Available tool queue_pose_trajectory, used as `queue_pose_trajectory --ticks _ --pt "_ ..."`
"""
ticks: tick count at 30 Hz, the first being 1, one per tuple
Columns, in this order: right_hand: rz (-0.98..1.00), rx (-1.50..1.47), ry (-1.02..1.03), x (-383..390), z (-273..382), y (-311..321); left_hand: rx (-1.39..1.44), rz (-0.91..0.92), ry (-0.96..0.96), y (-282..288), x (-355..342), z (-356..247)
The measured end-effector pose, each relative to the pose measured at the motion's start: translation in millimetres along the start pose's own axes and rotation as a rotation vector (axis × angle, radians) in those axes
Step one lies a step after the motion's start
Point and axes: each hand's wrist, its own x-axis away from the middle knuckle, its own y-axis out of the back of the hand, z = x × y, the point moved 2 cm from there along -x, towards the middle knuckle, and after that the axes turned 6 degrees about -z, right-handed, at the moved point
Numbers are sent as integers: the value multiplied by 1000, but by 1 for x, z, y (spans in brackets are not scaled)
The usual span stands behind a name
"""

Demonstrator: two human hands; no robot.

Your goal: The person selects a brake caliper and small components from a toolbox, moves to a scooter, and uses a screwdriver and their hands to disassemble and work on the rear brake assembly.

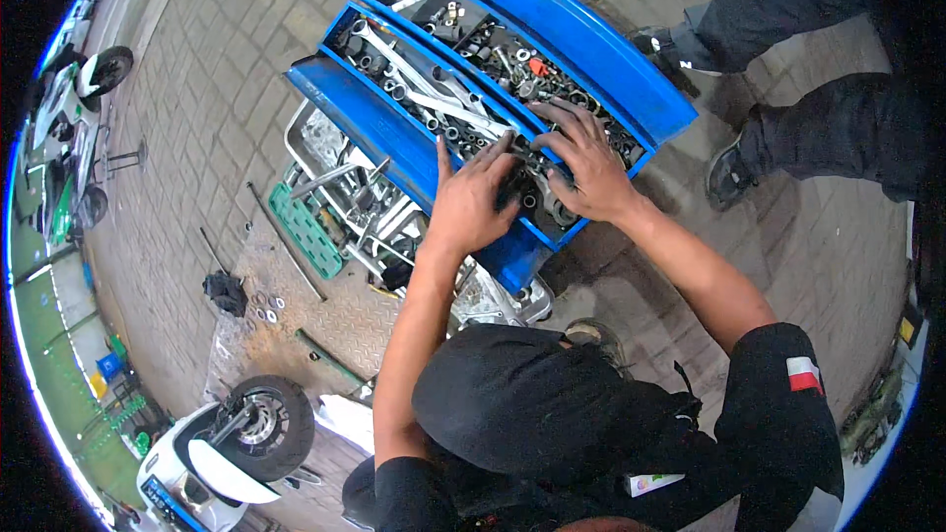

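A blue metal toolbox (550, 7) stands unfolded at upper centre, its trays holding several wrenches (389, 54), sockets and loose fittings. My left hand (471, 199) reaches into the near tray, fingers apart and bent down among the tools, some fingertips hidden. My right hand (591, 169) is just to its right, fingers curled over dark metal pieces; what it grips, if anything, is hidden. Beneath the toolbox's left side, a silver tray (302, 127) holds more tools, beside a green perforated tray (301, 227).
Another person's legs (808, 133) stand at the right, close to the toolbox. A metal plate (258, 340) on the paving carries rods, rings and a dark bundle (225, 293). A white scooter's wheel (261, 429) is at lower left; another two-wheeler (69, 138) stands at far left.
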Motion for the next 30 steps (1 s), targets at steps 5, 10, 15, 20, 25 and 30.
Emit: queue_pose_trajectory --ticks 5,10,15,20,25,30 --pt "-69 35 5 3 -4 -4 -119 -64 8 3 -10 14" --pt "-113 23 26 5 -6 -3 -267 -71 100 16 -37 32" --pt "-124 20 25 7 -9 -4 -255 -192 82 22 -47 55" --pt "-123 15 6 9 -11 -5 617 -500 324 43 -60 103" --pt "-136 13 18 7 -8 -5 800 -635 372 75 -48 135" --pt "-134 22 18 9 -17 -6 -117 -149 114 56 -53 101"
